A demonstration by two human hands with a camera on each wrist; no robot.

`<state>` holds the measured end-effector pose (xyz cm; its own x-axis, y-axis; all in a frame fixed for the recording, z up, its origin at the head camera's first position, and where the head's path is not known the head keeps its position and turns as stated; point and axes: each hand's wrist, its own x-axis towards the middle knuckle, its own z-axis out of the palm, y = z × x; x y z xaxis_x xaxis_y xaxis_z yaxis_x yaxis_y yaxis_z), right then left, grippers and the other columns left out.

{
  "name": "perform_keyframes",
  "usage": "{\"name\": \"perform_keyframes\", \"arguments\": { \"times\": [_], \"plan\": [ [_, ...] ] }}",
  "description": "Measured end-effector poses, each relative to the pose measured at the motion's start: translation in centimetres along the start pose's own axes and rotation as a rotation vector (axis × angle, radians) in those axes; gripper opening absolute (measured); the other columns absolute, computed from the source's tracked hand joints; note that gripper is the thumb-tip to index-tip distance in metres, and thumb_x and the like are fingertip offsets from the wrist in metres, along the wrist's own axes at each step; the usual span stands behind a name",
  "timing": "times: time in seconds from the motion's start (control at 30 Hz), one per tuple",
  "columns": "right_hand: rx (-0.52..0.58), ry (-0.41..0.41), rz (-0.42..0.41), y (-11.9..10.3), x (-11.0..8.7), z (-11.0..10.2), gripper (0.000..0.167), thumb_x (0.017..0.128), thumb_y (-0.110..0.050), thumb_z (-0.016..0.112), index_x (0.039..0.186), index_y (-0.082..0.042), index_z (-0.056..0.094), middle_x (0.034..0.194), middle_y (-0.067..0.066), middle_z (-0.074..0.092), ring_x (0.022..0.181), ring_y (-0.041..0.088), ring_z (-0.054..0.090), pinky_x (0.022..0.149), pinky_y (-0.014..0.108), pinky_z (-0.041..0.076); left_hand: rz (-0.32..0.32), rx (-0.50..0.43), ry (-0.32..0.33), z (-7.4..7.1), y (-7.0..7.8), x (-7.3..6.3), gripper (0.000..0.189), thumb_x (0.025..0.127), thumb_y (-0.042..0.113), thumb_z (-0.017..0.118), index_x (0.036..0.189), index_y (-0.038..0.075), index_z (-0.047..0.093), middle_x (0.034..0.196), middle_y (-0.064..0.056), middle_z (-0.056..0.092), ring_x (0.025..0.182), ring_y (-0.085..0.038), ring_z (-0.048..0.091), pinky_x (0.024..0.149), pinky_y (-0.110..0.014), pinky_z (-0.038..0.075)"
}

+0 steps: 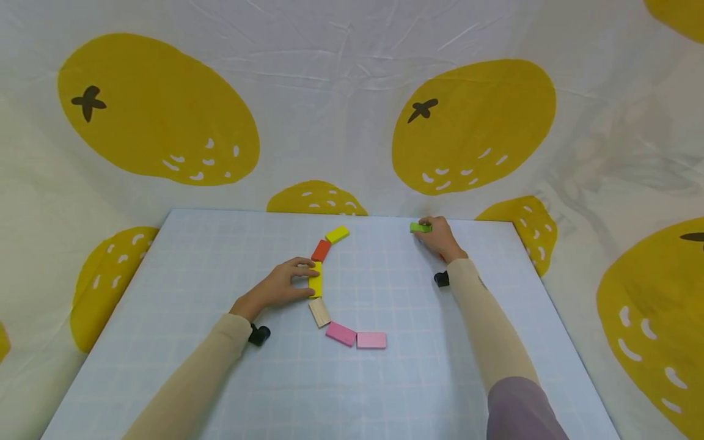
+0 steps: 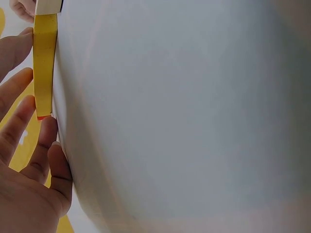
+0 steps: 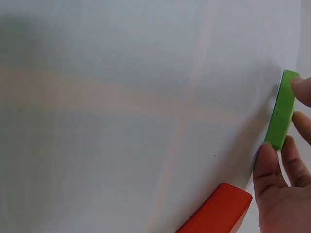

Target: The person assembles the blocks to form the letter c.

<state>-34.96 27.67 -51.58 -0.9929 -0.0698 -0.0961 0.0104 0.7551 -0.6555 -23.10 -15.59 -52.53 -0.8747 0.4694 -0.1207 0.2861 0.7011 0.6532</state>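
Observation:
My left hand (image 1: 280, 281) touches a yellow block (image 1: 316, 287) in a curved row, its thumb near one end and fingertips near the other. In the left wrist view its fingers (image 2: 19, 121) spread along that yellow block (image 2: 44, 63), the lowest fingertips just past its end. At the back right, my right hand (image 1: 440, 237) pinches a green block (image 1: 419, 228) by its ends. The right wrist view shows the green block (image 3: 282, 111) between thumb and fingers. Below it in that view lies a red block (image 3: 218, 209).
The row continues with a red block (image 1: 321, 250) and a yellow block (image 1: 337, 234) behind, then a wood-coloured block (image 1: 319, 312) and two pink blocks (image 1: 371, 340) toward the front. The table (image 1: 264, 391) meets a fruit-print cloth (image 1: 330, 122) at its back edge.

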Motion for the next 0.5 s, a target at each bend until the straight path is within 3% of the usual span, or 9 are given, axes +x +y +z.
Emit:
{"name": "perform_keyframes", "arguments": {
  "times": [0.17,0.5],
  "plan": [
    [0.038,0.012,0.011,0.05,-0.02,0.23,0.046,0.099,-0.021,0.067,0.138,0.004,0.058,0.138,0.030,0.046,0.126,0.041,0.046,0.112,0.055,0.042,0.001,-0.006,0.006,0.03,0.01,-0.06,0.045,0.090,0.034,0.080,0.132,0.018,0.072,0.149,-0.005,0.053,0.144,-0.035,0.043,0.118,-0.061,0.037],
    [-0.005,0.017,0.014,-0.12,-0.18,0.35,0.045,0.100,-0.019,0.065,0.138,0.005,0.058,0.136,0.030,0.047,0.125,0.041,0.047,0.113,0.055,0.042,0.012,-0.003,0.006,0.08,-0.07,-0.10,0.046,0.090,0.034,0.080,0.132,0.017,0.071,0.150,-0.005,0.053,0.144,-0.034,0.043,0.119,-0.060,0.037]
  ]
}}
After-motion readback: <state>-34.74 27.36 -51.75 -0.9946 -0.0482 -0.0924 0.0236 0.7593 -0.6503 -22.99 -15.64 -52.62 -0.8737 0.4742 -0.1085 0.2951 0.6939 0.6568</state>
